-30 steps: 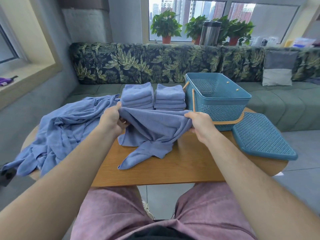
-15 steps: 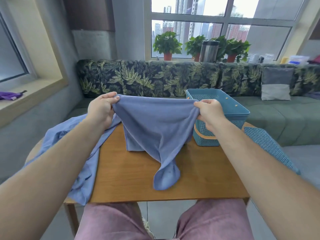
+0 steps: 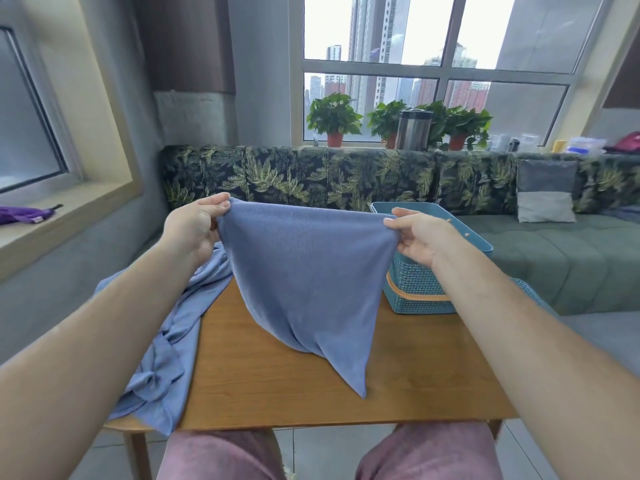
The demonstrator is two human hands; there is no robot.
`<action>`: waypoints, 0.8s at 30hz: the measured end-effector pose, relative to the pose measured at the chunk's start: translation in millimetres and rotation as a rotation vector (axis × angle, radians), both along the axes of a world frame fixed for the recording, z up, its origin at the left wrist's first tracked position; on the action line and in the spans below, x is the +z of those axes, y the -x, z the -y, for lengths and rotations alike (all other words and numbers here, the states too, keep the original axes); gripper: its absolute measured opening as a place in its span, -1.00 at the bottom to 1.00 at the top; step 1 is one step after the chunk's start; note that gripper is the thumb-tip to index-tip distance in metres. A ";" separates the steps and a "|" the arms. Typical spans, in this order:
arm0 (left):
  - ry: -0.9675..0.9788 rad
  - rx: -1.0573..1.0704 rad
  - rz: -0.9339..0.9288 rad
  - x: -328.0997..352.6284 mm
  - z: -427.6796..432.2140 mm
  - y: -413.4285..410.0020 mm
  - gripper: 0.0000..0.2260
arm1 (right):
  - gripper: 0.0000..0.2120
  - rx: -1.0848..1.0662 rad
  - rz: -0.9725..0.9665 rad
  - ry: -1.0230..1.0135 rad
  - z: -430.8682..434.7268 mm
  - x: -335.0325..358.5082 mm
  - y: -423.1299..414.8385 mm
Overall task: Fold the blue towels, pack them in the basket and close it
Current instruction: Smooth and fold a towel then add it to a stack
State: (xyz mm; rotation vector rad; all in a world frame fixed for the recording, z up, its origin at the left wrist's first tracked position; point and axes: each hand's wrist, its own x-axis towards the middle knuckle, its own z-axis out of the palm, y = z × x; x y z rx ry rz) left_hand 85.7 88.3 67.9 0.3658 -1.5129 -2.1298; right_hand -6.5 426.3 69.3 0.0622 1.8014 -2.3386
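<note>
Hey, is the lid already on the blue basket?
No, the basket stands open at the top on the table, and its lid lies on the table beside it.

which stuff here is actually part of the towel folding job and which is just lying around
Job: held towel, unfolded towel heap, basket, lid.
Lying about: purple cloth, potted plants, steel flask, cushion.

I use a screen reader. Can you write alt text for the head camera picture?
The left hand and right hand pinch a blue towel by its top corners, holding it up over a wooden table. More blue towels lie heaped at the table's left; an open teal basket stands at right.
</note>
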 end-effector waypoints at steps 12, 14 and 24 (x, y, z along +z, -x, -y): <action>0.098 -0.001 0.207 -17.6 3.2 0.3 -0.81 | -0.94 0.068 -0.138 -0.517 2.4 -25.4 3.5; 0.102 -0.011 0.253 -18.4 5.4 0.6 -0.77 | -0.95 0.109 -0.087 -0.496 3.4 -21.8 2.9; 0.415 -0.001 0.154 9.3 5.6 -37.8 -0.58 | -0.72 0.164 -0.167 -0.073 -6.0 12.7 -19.3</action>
